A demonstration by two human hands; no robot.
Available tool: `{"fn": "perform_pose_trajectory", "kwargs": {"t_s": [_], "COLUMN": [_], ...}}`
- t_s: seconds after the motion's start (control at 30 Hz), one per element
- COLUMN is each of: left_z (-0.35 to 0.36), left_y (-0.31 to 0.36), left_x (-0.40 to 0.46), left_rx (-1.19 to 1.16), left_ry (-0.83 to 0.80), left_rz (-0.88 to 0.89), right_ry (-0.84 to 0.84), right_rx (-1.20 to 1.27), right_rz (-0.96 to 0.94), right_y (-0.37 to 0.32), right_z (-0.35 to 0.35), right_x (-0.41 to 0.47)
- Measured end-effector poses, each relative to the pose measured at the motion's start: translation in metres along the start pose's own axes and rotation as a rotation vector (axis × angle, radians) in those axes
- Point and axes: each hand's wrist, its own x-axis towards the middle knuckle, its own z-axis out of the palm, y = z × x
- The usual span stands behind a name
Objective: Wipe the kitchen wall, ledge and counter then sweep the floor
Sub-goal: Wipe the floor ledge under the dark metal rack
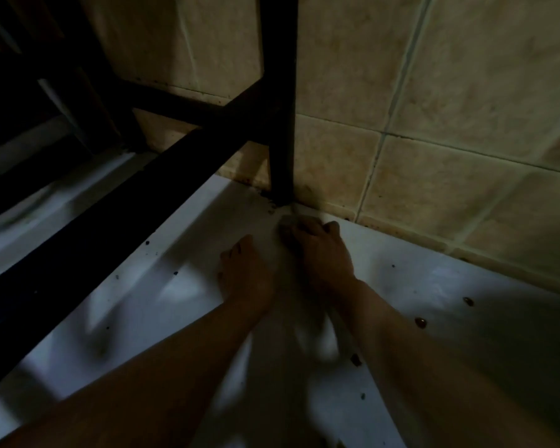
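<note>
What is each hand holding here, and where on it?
Right hand grips a small greyish cloth, bunched under its fingers. Left hand holds nothing, resting on the white counter.

I see two forearms entering from lower frame edge, both bare, no sleeve in view. Left grip (244, 274): bare hand, no glove, no ring or band discernible. Right grip (320, 250): bare hand, no glove, wrist bare, no watch. Lighting dim, motion blur present; I cannot resolve finer detail such as nails or marks.
</note>
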Motion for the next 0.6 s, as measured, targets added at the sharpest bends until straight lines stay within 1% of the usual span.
{"fn": "perform_pose_trajectory", "kwargs": {"t_s": [0.07,0.13,0.17,0.2,0.23,0.27,0.3,0.33,0.37,0.43,0.47,0.5,0.6], "left_z": [0.005,0.01,0.013,0.016,0.018,0.019,0.019,0.019,0.019,0.018,0.018,0.018,0.022], "left_y": [0.01,0.02,0.025,0.029,0.031,0.033,0.035,0.036,0.038,0.038,0.038,0.039,0.042], "left_x": [-0.005,-0.011,-0.013,-0.015,-0.017,-0.019,-0.021,-0.023,-0.025,-0.028,-0.028,-0.029,-0.032], "left_rx": [0.014,0.03,0.042,0.061,0.081,0.092,0.09,0.085,0.084,0.11,0.131,0.152,0.179], "left_ry": [-0.03,-0.065,-0.078,-0.088,-0.099,-0.113,-0.128,-0.143,-0.147,-0.137,-0.136,-0.145,-0.175], "left_rz": [0.047,0.063,0.068,0.073,0.084,0.098,0.112,0.123,0.133,0.15,0.157,0.16,0.172], "right_ry": [0.111,0.218,0.26,0.278,0.276,0.259,0.227,0.185,0.15,0.139,0.139,0.139,0.14], "right_rx": [0.083,-0.026,-0.107,-0.112,-0.07,-0.037,-0.018,-0.047,-0.104,-0.143,-0.142,-0.156,-0.155], "right_rz": [0.131,0.241,0.267,0.325,0.441,0.551,0.608,0.585,0.486,0.264,0.222,0.234,0.379], "right_y": [0.026,0.05,0.063,0.07,0.072,0.069,0.061,0.051,0.044,0.042,0.047,0.055,0.08], "right_z": [-0.006,-0.011,-0.011,-0.011,-0.012,-0.014,-0.018,-0.021,-0.02,-0.015,-0.015,-0.015,-0.022], "right_x": [-0.008,-0.023,-0.032,-0.038,-0.041,-0.041,-0.042,-0.042,-0.042,-0.046,-0.048,-0.051,-0.063]}}
